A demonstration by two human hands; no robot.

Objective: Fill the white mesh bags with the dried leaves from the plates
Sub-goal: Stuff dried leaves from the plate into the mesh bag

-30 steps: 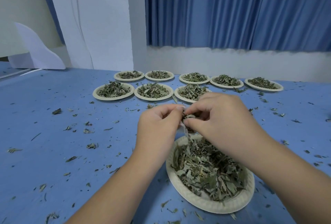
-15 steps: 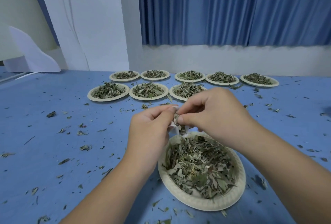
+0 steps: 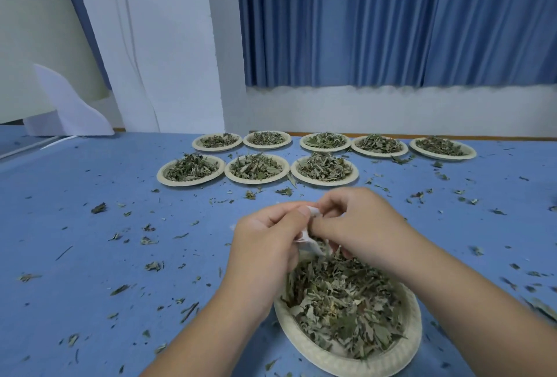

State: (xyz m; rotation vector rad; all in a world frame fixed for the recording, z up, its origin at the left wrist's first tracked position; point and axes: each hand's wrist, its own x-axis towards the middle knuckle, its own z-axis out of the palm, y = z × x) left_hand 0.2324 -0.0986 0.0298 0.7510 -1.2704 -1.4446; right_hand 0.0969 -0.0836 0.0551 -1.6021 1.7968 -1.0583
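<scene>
Leaf-strewn table (image 3: 90, 256) open at left, eight filled plates (image 3: 256, 181) lining the far side

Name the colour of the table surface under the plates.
Blue. The table surface shows plainly in the head view, the only one given.

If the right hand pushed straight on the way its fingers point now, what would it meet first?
The white mesh bag, which the right hand pinches at its fingertips. Just beyond it is the left hand, gripping the bag from the other side. Depth between them is hard to judge.
</scene>
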